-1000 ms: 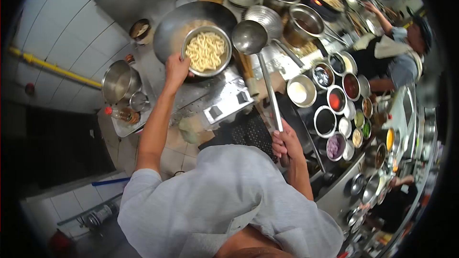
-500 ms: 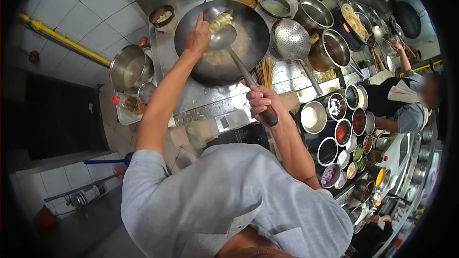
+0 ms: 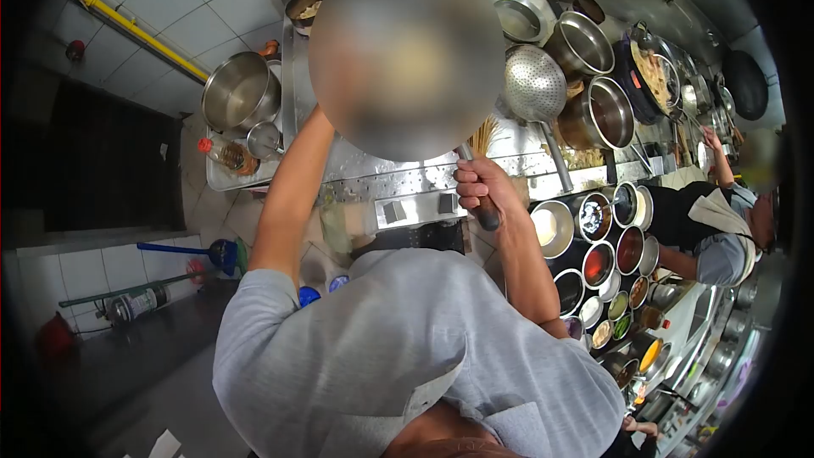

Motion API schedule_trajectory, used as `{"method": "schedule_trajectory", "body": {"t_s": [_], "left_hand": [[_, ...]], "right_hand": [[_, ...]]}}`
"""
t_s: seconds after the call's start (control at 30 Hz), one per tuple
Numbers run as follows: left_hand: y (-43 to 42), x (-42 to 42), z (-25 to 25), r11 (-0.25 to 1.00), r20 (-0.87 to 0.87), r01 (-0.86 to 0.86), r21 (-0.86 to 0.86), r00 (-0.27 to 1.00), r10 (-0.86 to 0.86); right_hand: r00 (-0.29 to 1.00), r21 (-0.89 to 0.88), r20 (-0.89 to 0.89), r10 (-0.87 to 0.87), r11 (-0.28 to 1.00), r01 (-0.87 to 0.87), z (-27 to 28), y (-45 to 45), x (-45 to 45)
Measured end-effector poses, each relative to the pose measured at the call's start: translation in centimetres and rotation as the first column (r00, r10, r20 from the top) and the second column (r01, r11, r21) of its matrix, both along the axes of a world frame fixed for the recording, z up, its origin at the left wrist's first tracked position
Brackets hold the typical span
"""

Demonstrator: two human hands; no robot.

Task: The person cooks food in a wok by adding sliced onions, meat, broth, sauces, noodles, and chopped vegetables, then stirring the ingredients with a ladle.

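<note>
A round blur lies over the wok (image 3: 407, 51) and hides its contents. My left forearm (image 3: 292, 182) reaches up to the blur's left edge. My left hand (image 3: 341, 72) is only a smeared reddish patch inside it, so its fingers and anything in them cannot be made out. Below the blur, my right hand (image 3: 485, 187) is wrapped round the dark grip of the ladle (image 3: 487, 215). The metal shaft runs up under the blur, where the ladle's bowl is hidden. Brush bristles (image 3: 485, 134) show just above my right hand.
A perforated strainer (image 3: 534, 83) lies right of the wok, near deep metal pots (image 3: 609, 112). Several ingredient bowls (image 3: 599, 263) fill the right side. A steel pot (image 3: 240, 93) and a bottle (image 3: 231, 155) stand left. At far right, a co-worker (image 3: 721, 229) reaches toward another wok (image 3: 649, 76).
From a second ago, the bowl of pale strips went from beside the wok to over it, tilted, then out of sight under the blur. The ladle swung left over the wok; my right hand moved up.
</note>
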State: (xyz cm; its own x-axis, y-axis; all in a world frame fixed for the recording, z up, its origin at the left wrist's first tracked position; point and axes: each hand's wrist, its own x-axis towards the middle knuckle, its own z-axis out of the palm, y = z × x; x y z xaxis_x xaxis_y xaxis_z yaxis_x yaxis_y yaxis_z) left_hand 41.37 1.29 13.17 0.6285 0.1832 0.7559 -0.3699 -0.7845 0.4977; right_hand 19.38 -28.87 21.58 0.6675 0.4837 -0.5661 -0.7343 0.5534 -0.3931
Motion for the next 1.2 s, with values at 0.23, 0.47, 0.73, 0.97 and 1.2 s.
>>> {"method": "schedule_trajectory", "body": {"t_s": [0.23,0.47,0.73,0.97,1.2], "left_hand": [[2.5,-6.8,-0.7,0.881,-0.265,-0.098,-0.463,0.964,-0.032],[5.4,-14.9,-1.4,0.586,-0.268,-0.165,-0.793,0.959,-0.093],[6.9,-20.7,-2.3,0.486,-0.349,-0.282,-0.827,0.936,-0.052],[7.9,-24.0,-3.8,0.447,-0.335,-0.299,-0.843,0.942,-0.003],[7.8,-25.9,-4.6,0.398,-0.375,-0.339,-0.853,0.927,-0.013]], "right_hand": [[0.955,-0.475,0.207,0.214,0.875,-0.093,-3.2,-0.8,1.6],[0.731,-0.864,0.487,0.479,0.385,0.323,-9.1,-1.4,1.5],[0.619,-0.917,0.393,0.68,0.238,0.321,-7.7,-3.3,1.0],[0.543,-0.966,0.139,0.828,-0.008,0.26,-1.4,-4.4,-2.7],[0.536,-0.972,0.195,0.822,0.088,0.219,-1.0,-5.4,-5.2]]}}
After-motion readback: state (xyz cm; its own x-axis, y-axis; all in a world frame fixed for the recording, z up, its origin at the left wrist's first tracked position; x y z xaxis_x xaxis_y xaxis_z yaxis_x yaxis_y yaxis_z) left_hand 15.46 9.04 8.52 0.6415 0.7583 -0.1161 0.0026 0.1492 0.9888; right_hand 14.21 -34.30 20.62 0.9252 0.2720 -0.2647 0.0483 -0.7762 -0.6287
